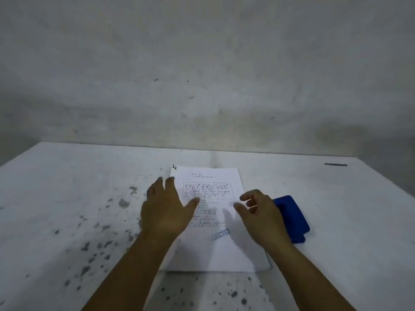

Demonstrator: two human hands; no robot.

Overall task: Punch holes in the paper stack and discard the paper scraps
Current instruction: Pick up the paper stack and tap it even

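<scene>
A white printed paper stack (211, 248) with a blue stamp lies flat in the middle of the table. A blue hole punch (292, 216) rests just right of the stack. My left hand (166, 212) hovers over the stack's left edge, fingers spread and holding nothing. My right hand (260, 216) is over the stack's right edge, between paper and punch, fingers curled apart and empty. A few tiny dark specks (174, 167) lie at the stack's far left corner.
The white table (67, 198) is stained with grey spots on the left and front. A dark thin object (335, 164) lies at the far right. A grey wall stands behind the table's far edge.
</scene>
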